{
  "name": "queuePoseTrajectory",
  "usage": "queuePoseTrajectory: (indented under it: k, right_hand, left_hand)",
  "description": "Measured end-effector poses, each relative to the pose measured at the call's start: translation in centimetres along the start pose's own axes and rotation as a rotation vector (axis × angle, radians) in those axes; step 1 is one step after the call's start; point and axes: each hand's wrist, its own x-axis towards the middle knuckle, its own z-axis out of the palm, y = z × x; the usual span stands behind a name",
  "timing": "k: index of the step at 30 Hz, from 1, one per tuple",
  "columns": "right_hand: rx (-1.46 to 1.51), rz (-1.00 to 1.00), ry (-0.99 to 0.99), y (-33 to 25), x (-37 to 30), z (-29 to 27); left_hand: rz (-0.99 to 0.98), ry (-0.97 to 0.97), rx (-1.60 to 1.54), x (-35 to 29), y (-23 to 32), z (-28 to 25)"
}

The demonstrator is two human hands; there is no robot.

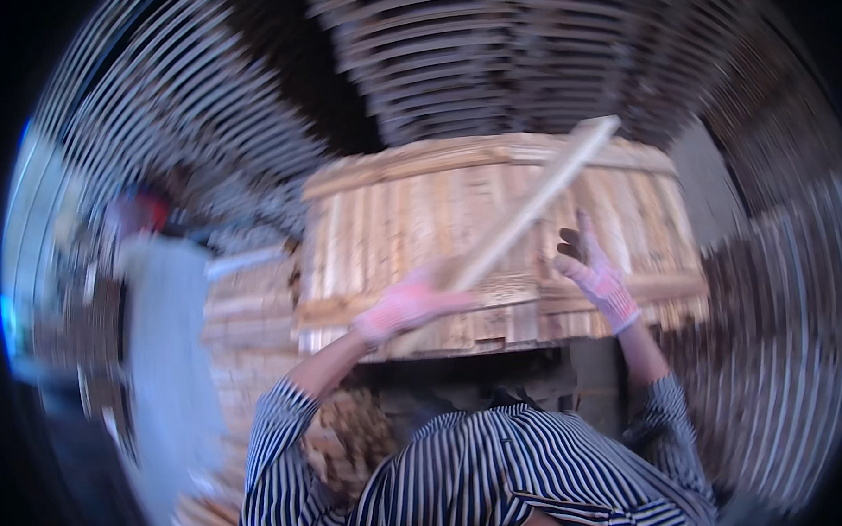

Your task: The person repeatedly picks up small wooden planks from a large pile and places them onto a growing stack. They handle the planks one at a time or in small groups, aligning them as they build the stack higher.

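My left hand [406, 306], in a pink and white work glove, is closed round the near end of a long pale wooden slat [541, 196]. The slat slants up and to the right, its far end raised over the boards. My right hand [596, 274] wears a similar glove with dark patches at the fingertips. Its fingers are spread, apart from the slat and holding nothing. Beneath both hands lies a stack of wooden boards [438, 207] set side by side, with crosswise strips along its far and near edges. Motion blurs the left fingers.
Tall stacks of slats [451, 58] rise behind the boards, and another stack [777, 362] stands at the right. More wood [246, 311] is piled at the left beside a pale bluish surface [169, 346]. A blurred red and dark shape [141, 212] shows at the far left.
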Motion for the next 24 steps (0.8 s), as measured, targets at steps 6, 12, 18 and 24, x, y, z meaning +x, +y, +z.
queuePoseTrajectory:
  k: [6, 12, 18, 24]
  right_hand:
    - [0.524, 0.088, 0.156, 1.6, 2.4, 0.1]
    - [-0.791, 0.054, 0.393, 0.2, 2.5, -7.4]
    - [-1.560, 0.643, 0.230, 5.1, 4.4, -10.5]
    - [-0.894, -0.292, -0.052, -0.9, 2.9, 11.4]
  left_hand:
    - [0.303, -0.073, -0.385, 5.2, 1.1, 13.7]
    - [0.202, 0.079, -0.446, -4.3, -6.9, 14.5]
    - [-0.423, 0.897, -0.607, -16.9, -24.4, 14.1]
    - [-0.518, 1.244, -1.286, -24.7, -39.0, 13.4]
